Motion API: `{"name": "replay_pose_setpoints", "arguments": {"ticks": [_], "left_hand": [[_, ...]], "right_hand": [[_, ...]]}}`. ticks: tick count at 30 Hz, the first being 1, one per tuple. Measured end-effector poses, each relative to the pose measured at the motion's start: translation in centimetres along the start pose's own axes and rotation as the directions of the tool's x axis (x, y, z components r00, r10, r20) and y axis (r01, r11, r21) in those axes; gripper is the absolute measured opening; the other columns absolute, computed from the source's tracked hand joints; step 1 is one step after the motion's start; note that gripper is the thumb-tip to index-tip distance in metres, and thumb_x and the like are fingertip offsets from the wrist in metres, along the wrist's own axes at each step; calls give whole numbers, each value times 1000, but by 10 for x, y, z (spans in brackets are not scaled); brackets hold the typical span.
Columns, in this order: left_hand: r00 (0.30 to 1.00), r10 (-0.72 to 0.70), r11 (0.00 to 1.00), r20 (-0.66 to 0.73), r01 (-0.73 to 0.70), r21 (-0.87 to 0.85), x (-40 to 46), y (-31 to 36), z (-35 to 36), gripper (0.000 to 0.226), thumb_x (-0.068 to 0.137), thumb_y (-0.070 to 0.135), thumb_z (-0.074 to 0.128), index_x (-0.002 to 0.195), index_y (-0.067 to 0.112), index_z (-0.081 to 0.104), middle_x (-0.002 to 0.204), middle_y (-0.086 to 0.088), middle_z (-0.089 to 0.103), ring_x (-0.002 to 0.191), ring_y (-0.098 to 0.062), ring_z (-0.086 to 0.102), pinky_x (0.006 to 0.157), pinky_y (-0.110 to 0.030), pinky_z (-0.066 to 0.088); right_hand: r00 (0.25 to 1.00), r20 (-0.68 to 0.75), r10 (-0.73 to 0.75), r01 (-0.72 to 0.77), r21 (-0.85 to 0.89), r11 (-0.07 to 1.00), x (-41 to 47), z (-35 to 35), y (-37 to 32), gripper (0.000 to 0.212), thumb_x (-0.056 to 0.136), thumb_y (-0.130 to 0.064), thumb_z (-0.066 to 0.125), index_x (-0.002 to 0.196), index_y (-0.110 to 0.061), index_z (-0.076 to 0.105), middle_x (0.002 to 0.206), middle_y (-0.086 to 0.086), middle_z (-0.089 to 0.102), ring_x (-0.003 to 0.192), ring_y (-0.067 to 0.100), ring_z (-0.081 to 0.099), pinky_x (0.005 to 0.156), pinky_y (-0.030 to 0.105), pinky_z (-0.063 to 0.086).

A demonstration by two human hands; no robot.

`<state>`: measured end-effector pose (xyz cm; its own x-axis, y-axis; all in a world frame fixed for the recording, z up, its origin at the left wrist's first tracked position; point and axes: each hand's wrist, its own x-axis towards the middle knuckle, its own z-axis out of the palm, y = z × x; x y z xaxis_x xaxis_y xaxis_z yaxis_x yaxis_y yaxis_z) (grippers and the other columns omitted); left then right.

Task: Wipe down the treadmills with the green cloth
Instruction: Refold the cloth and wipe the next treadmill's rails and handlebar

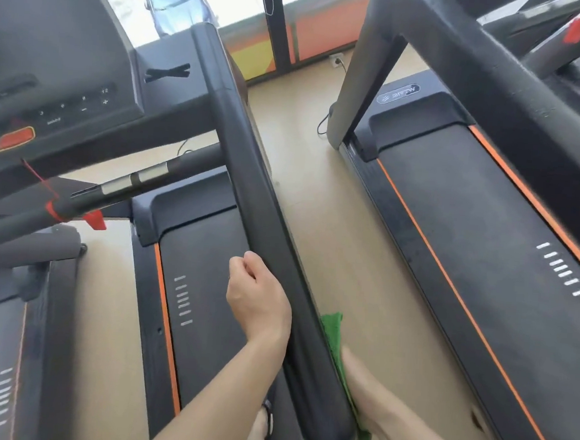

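I stand on the middle treadmill (206, 269), beside its long black right handrail (249, 189). My left hand (256, 293) is curled around the inner side of that rail, about halfway down. The green cloth (334, 329) is pressed against the rail's outer side, lower down, and more of it shows below the rail's end. My right hand (356, 375) is on the cloth behind the rail and is mostly hidden, so only part of it and the forearm show.
The console (61, 76) with an orange stop button (15, 137) hangs at upper left. A second treadmill (479, 240) lies to the right across a strip of beige floor (322, 222). A third treadmill (2, 337) is at far left. Windows run along the back.
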<state>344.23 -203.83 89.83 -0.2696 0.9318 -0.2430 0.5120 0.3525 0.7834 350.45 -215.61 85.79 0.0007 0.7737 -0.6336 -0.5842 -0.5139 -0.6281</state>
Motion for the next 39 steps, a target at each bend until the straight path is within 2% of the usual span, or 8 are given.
{"name": "replay_pose_setpoints", "arguments": {"ticks": [4, 8, 13, 16, 22, 28, 34, 39], "left_hand": [[1000, 4, 999, 6, -4, -46, 3, -2, 2, 40, 105, 33, 31, 77, 6, 34, 69, -1, 40, 66, -19, 36, 61, -40, 34], [1000, 23, 998, -2, -23, -54, 6, -1, 5, 39, 106, 33, 32, 75, 9, 33, 67, 1, 37, 64, -17, 34, 62, -39, 33], [999, 34, 998, -8, -35, -52, 7, -4, 6, 41, 106, 33, 32, 79, 2, 35, 68, 0, 38, 63, -16, 33, 60, -37, 32], [998, 52, 998, -25, -53, -36, 9, -2, 6, 40, 105, 33, 31, 79, 4, 39, 69, 0, 41, 64, -17, 36, 59, -35, 31], [999, 31, 1000, -27, -31, 3, 8, -3, 7, 37, 106, 31, 30, 83, 7, 44, 71, 1, 46, 61, -11, 38, 52, -25, 29], [1000, 5, 1000, -11, -6, -26, 10, -5, 8, 37, 106, 31, 30, 73, 15, 33, 70, 3, 45, 62, -12, 38, 61, -35, 29], [998, -3, 999, 62, 5, -40, 10, -9, 3, 36, 106, 35, 25, 82, 13, 39, 86, -2, 57, 72, -21, 50, 63, -32, 34], [978, -18, 997, 208, 33, -69, 14, -9, -7, 34, 107, 35, 25, 87, 12, 41, 79, 3, 50, 78, -22, 52, 69, -32, 35]], "right_hand": [[1000, -21, -8, 7, -57, 998, 49, 6, -37, 54, 92, -64, 49, 97, -21, 80, 107, 12, 74, 94, 22, 70, 86, 36, 56], [992, 97, -81, 84, -25, 996, 160, 15, -105, 62, 90, -76, 42, 96, -18, 63, 82, 3, 63, 64, 13, 64, 53, 22, 50], [992, 39, -122, 124, -63, 990, 324, -59, -83, 91, 54, -89, 70, 127, -37, 53, 121, -25, 44, 123, 18, 53, 91, 39, 48], [992, 116, -43, 44, -3, 999, 205, -22, -70, 82, 74, -87, 54, 114, -17, 61, 108, 10, 66, 93, 27, 65, 80, 37, 54], [969, 166, 185, -199, 71, 978, 97, -19, -6, 67, 82, -80, 50, 87, -18, 75, 87, 8, 73, 75, 20, 69, 71, 31, 55], [962, -4, 273, -265, 223, 938, 28, -24, 49, 104, 59, -83, 72, 131, -8, 61, 124, 15, 64, 97, 24, 62, 92, 38, 48], [851, -347, 394, -237, 416, 878, -53, 9, 86, 80, 74, -86, 53, 93, -10, 69, 77, 11, 70, 63, 27, 67, 64, 33, 56], [766, -455, 454, 293, 876, 384, -42, 58, 109, 48, 80, -52, 64, 109, -14, 70, 111, 18, 69, 89, 37, 67, 77, 50, 56]]}}
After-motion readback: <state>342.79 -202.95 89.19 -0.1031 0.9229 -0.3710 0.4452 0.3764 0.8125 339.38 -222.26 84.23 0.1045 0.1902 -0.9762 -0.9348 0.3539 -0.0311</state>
